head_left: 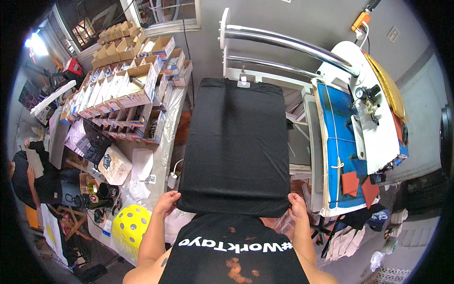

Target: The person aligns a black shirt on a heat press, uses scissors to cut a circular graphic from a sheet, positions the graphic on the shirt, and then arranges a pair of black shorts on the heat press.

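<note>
**Black shirt stretched on the press platen, both hands at its near edge**

Black fabric fills the middle of the view: a black garment (235,142) lies flat over a long platen that runs straight away from you. Your left hand (166,202) is curled over the near left corner of the cloth, fingers folded down on the hem. Your right hand (297,204) does the same at the near right corner, gripping the edge. Both hands are closed on the fabric, not open.

Beyond your hands, at the far end of the garment, a small white neck label (243,82) sits at the centre. Past your right hand stands the swung-aside press head (359,118), white and blue, with a pressure gauge on it. Two chrome bars (283,42) arch above the far end. Off beyond your left hand, a surface (163,156) carries rows of open cardboard boxes (127,80), and nearer you a yellow perforated ball (131,223).

What could go wrong, as a judgement: if one hand pulls harder than the other, the cloth may skew and the label drift off centre; slack at the hem could leave a crease.
</note>
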`<state>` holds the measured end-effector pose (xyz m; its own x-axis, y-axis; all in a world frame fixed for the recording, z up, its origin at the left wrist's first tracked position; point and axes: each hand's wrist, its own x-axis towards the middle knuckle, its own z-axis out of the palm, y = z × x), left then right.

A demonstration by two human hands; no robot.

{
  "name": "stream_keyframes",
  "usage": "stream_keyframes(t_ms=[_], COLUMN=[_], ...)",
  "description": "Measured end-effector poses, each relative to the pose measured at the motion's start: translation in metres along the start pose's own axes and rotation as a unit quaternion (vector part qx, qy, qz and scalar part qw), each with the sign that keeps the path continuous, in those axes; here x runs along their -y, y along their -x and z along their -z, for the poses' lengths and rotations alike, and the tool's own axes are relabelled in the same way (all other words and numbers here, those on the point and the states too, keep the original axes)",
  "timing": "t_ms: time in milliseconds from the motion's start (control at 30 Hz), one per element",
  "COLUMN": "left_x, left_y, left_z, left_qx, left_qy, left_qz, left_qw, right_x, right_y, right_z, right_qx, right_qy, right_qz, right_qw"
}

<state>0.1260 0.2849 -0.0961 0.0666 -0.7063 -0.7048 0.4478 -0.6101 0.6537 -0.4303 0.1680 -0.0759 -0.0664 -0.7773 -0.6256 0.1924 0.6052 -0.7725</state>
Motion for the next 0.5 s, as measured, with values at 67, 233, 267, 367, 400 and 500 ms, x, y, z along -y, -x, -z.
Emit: stream_keyframes(t_ms=[67,233,267,367,400,500], left_x=[0.005,-0.024,-0.020,-0.005,-0.001,-0.002], left_y=[-0.007,-0.012,-0.017,-0.025,-0.022,0.013], left_z=[0.001,-0.042,-0.035,-0.012,-0.009,-0.034], left_qx=[-0.053,-0.249,-0.243,-0.263,-0.253,-0.311], left_qy=[-0.077,-0.402,-0.353,-0.295,-0.312,-0.337], left_qz=[0.013,-0.292,-0.297,-0.299,-0.311,-0.319], left_qw=[0.996,0.831,0.853,0.869,0.861,0.829], right_x=[0.007,0.102,0.152,0.285,0.322,0.406], right_y=[0.005,0.068,0.089,0.132,0.144,0.138], right_z=[-0.004,-0.024,-0.037,-0.037,-0.032,0.034], right_qx=[-0.060,-0.086,-0.059,-0.217,-0.307,-0.401], right_qy=[0.109,0.466,0.451,0.401,0.397,0.399], right_qz=[-0.017,0.399,0.435,0.577,0.565,0.576], right_qw=[0.992,0.785,0.777,0.678,0.655,0.591])
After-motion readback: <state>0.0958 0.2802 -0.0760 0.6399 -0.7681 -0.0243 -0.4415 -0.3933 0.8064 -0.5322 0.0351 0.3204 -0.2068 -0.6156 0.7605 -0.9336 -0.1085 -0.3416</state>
